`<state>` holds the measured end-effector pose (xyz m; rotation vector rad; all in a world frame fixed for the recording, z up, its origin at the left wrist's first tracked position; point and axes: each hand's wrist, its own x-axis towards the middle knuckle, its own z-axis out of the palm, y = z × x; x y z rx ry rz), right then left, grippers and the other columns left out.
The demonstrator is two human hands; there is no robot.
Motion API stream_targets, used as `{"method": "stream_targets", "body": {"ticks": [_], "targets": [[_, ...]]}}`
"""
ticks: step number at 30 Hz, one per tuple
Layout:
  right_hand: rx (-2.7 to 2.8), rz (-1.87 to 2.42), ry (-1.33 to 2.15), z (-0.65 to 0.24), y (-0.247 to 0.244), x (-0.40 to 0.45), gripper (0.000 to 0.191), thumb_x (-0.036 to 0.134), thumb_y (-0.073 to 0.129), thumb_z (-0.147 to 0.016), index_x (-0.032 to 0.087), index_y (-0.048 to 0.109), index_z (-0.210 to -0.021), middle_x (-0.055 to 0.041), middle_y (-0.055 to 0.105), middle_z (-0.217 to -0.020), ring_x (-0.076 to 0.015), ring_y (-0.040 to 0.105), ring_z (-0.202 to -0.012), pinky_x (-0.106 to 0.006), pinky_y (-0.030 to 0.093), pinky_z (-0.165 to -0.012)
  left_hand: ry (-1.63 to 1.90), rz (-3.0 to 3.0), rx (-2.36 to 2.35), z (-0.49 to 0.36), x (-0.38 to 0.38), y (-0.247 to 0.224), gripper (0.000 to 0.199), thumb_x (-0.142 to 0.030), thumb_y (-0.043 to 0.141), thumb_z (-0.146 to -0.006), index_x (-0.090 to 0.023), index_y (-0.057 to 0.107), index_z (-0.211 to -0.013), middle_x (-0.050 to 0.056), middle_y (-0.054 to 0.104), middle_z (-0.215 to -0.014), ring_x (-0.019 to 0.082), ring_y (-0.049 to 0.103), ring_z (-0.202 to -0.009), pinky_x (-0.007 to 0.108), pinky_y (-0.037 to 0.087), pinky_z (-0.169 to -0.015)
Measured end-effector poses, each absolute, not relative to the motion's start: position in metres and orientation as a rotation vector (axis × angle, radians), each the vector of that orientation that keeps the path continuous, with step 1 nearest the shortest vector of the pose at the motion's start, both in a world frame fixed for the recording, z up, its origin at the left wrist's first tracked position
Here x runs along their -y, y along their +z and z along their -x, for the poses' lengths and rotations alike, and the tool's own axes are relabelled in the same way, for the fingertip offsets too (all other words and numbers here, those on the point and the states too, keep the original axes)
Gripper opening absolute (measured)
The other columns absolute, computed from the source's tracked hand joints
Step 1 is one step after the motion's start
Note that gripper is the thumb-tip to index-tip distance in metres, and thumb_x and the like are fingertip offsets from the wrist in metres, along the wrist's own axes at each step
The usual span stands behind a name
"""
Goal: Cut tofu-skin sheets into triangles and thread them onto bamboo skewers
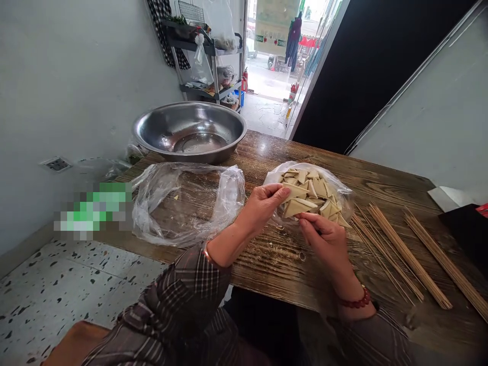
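Observation:
My left hand (267, 201) pinches a flat, pale beige triangular piece (296, 191), which looks like tofu skin, between thumb and fingers. Just right of it, my right hand (324, 236) is closed with thumb and fingertips together, close under another beige piece (299, 206). Whatever sits in that pinch is too small and hidden to make out. Behind both hands, an open clear plastic bag (275, 175) holds a heap of similar beige triangles (314, 183). Thin bamboo skewers (385, 259) lie loose on the table beside my right hand.
Two thicker skewer bundles (412, 256) (448, 264) lie farther right on the wooden table (267, 264). Left stand a large steel basin (190, 127) and a flattened clear bag (152, 203). A shelf cart (209, 48) stands near the doorway. Small crumbs dot the tabletop.

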<state>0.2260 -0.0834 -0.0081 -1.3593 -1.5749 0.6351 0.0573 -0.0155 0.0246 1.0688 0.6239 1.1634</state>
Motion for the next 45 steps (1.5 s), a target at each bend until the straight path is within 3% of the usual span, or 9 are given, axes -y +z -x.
{"method": "stream_targets", "body": {"ticks": [5, 13, 19, 30, 37, 45], "targets": [[1.522, 1.354, 0.703, -0.221, -0.008, 0.082, 0.026, 0.035, 0.059, -0.092, 0.017, 0.076, -0.1, 0.0048, 0.056, -0.052, -0.0087, 0.049, -0.044, -0.022, 0.04, -0.047, 1.125, -0.956, -0.6, -0.059, 0.013, 0.024, 0.046, -0.054, 0.081, -0.069, -0.016, 0.078, -0.094, 0.006, 0.073, -0.086, 0.012, 0.061, -0.073, 0.022, 0.045, -0.067], [1.477, 1.365, 0.789, -0.215, -0.007, 0.078, 0.026, 0.037, 0.063, -0.089, 0.015, 0.075, -0.094, 0.0052, 0.054, -0.05, -0.0088, 0.047, -0.045, -0.022, 0.037, -0.049, 1.006, -0.818, -0.486, -0.061, 0.012, 0.017, 0.038, -0.043, 0.083, -0.072, -0.01, 0.077, -0.089, 0.011, 0.077, -0.089, 0.017, 0.069, -0.077, 0.025, 0.053, -0.073], [1.509, 1.321, 0.785, -0.211, -0.011, 0.074, 0.031, 0.037, 0.059, -0.089, 0.013, 0.077, -0.098, 0.0032, 0.055, -0.051, -0.0106, 0.047, -0.045, -0.024, 0.037, -0.048, 1.074, -0.798, -0.545, -0.058, 0.009, 0.02, 0.04, -0.043, 0.084, -0.071, -0.011, 0.075, -0.092, 0.011, 0.077, -0.092, 0.017, 0.07, -0.07, 0.027, 0.056, -0.066], [1.559, 1.221, 0.638, -0.211, -0.014, 0.066, 0.025, 0.032, 0.058, -0.091, 0.017, 0.078, -0.09, -0.0032, 0.075, -0.074, -0.0159, 0.064, -0.063, -0.027, 0.044, -0.062, 1.067, -0.874, -0.618, -0.059, 0.01, 0.026, 0.037, -0.042, 0.083, -0.073, -0.011, 0.072, -0.091, 0.01, 0.078, -0.094, 0.016, 0.071, -0.07, 0.027, 0.059, -0.069], [1.571, 1.216, 0.629, -0.211, -0.012, 0.065, 0.026, 0.032, 0.057, -0.091, 0.016, 0.076, -0.082, -0.0012, 0.069, -0.066, -0.0129, 0.057, -0.057, -0.025, 0.04, -0.057, 1.065, -0.88, -0.605, -0.062, 0.012, 0.025, 0.036, -0.041, 0.082, -0.073, -0.011, 0.073, -0.091, 0.01, 0.078, -0.092, 0.015, 0.071, -0.068, 0.026, 0.058, -0.068], [1.547, 1.249, 0.626, -0.212, -0.008, 0.064, 0.03, 0.033, 0.057, -0.091, 0.017, 0.062, -0.065, 0.004, 0.052, -0.052, -0.0099, 0.044, -0.052, -0.024, 0.035, -0.055, 1.033, -0.911, -0.608, -0.068, 0.016, 0.021, 0.038, -0.042, 0.081, -0.076, -0.01, 0.075, -0.094, 0.01, 0.078, -0.091, 0.016, 0.073, -0.081, 0.022, 0.056, -0.078]]}}
